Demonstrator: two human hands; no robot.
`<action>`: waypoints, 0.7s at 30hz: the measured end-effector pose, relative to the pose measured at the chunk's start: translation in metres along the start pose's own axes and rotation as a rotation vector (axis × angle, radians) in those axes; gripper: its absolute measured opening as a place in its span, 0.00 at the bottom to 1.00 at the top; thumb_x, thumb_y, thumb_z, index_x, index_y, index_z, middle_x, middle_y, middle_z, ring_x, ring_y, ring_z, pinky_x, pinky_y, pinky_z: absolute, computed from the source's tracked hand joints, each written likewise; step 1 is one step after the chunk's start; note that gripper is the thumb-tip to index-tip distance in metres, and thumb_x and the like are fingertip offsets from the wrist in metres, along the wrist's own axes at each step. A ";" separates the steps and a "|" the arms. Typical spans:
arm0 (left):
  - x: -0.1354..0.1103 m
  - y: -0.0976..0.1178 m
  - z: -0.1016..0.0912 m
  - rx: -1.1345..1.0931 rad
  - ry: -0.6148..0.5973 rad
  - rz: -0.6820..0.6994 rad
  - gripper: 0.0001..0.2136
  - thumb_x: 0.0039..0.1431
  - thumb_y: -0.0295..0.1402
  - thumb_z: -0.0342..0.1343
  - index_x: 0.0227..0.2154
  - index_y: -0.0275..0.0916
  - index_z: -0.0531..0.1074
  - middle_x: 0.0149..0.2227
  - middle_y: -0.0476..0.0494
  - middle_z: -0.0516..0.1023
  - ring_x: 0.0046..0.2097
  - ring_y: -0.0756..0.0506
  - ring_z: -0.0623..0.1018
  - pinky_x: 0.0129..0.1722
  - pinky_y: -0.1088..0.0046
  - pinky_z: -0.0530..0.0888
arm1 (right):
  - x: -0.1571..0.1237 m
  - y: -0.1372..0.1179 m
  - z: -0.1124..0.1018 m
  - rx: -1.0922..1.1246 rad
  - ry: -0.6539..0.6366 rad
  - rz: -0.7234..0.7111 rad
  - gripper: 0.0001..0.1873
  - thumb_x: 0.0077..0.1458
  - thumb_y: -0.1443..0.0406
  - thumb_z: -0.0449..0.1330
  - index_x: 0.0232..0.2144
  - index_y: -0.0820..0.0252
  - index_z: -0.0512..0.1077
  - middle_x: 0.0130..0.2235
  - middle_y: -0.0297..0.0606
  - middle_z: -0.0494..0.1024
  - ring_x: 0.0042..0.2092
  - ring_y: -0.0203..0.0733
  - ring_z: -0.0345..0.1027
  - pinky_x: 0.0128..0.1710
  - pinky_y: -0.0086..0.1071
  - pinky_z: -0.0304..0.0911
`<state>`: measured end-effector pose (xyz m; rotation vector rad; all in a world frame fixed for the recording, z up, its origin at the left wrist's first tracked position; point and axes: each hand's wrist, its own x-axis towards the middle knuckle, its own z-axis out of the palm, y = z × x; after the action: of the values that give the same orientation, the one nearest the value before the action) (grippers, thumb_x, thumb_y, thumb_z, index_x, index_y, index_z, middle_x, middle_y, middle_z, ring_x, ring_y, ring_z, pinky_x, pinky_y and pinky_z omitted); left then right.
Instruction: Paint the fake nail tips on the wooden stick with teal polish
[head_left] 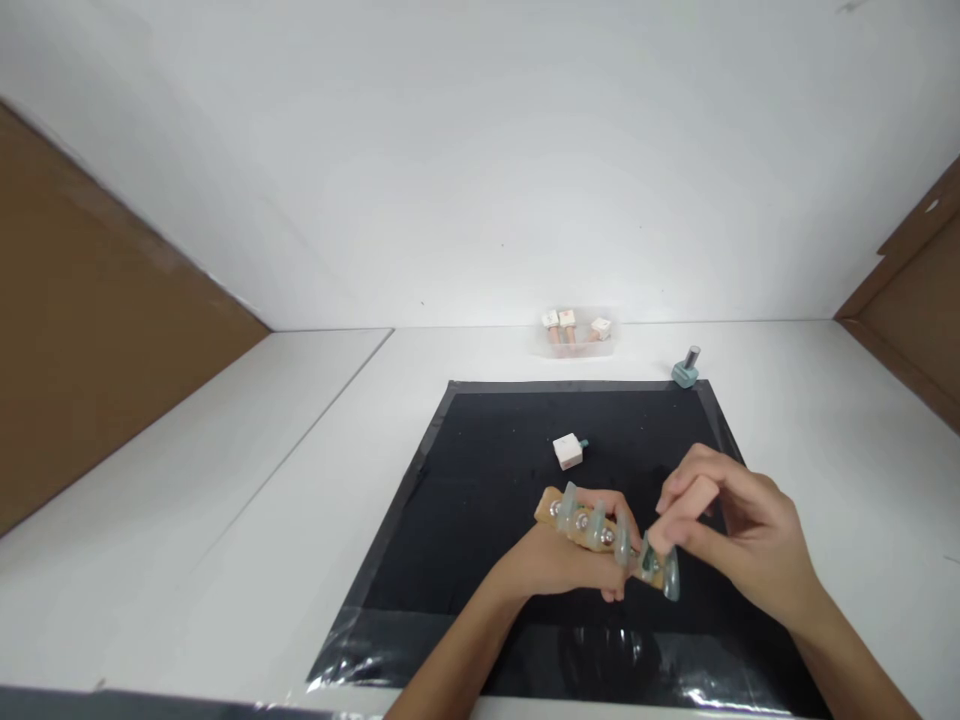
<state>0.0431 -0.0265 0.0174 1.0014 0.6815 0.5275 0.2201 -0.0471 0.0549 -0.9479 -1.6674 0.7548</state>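
Note:
My left hand is closed around a tan nail display stand with round silver studs and several translucent grey-green false nails across it. The stand slants down to the right. In my right hand, thumb and fingers pinch a pink nail polish cap, angled down at the nails on the stand's right end. Its lower tip is hidden, so I cannot tell whether a brush touches a nail. Beyond my left hand, a white, square nail polish bottle rests on the black mat, its green neck uncovered and pointing right.
The black mat has a clear plastic border and lies on a white table. Behind it stands a clear box with 3 white, pink-capped bottles. A green bottle with a silver cap stands at the mat's far right corner. Brown panels flank the table.

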 end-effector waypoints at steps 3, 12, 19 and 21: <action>0.001 0.000 0.000 -0.002 -0.008 -0.018 0.08 0.33 0.23 0.60 0.21 0.34 0.68 0.16 0.54 0.72 0.18 0.54 0.72 0.17 0.82 0.69 | 0.000 0.001 0.000 -0.021 0.045 0.000 0.03 0.52 0.66 0.64 0.28 0.53 0.72 0.26 0.33 0.74 0.27 0.39 0.66 0.24 0.31 0.60; 0.004 0.002 0.002 0.014 0.006 -0.060 0.08 0.31 0.21 0.59 0.20 0.34 0.68 0.16 0.55 0.72 0.18 0.55 0.71 0.17 0.82 0.69 | 0.001 0.001 -0.002 -0.044 -0.045 -0.045 0.04 0.50 0.67 0.64 0.29 0.54 0.71 0.24 0.32 0.74 0.26 0.38 0.65 0.23 0.30 0.60; 0.005 0.001 0.001 0.017 -0.005 -0.049 0.09 0.32 0.21 0.59 0.21 0.34 0.68 0.16 0.55 0.72 0.18 0.54 0.71 0.17 0.82 0.69 | 0.002 0.002 -0.002 -0.024 -0.077 -0.075 0.04 0.51 0.66 0.64 0.30 0.54 0.71 0.21 0.31 0.74 0.25 0.39 0.65 0.23 0.31 0.61; 0.005 0.001 0.000 0.012 -0.005 -0.044 0.08 0.32 0.22 0.59 0.20 0.34 0.68 0.16 0.55 0.71 0.18 0.54 0.71 0.17 0.82 0.69 | 0.002 0.002 -0.003 -0.032 -0.088 -0.076 0.04 0.52 0.66 0.63 0.30 0.54 0.70 0.22 0.32 0.74 0.25 0.38 0.65 0.23 0.30 0.60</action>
<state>0.0466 -0.0229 0.0172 0.9965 0.7014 0.4825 0.2228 -0.0443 0.0547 -0.8785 -1.7870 0.7299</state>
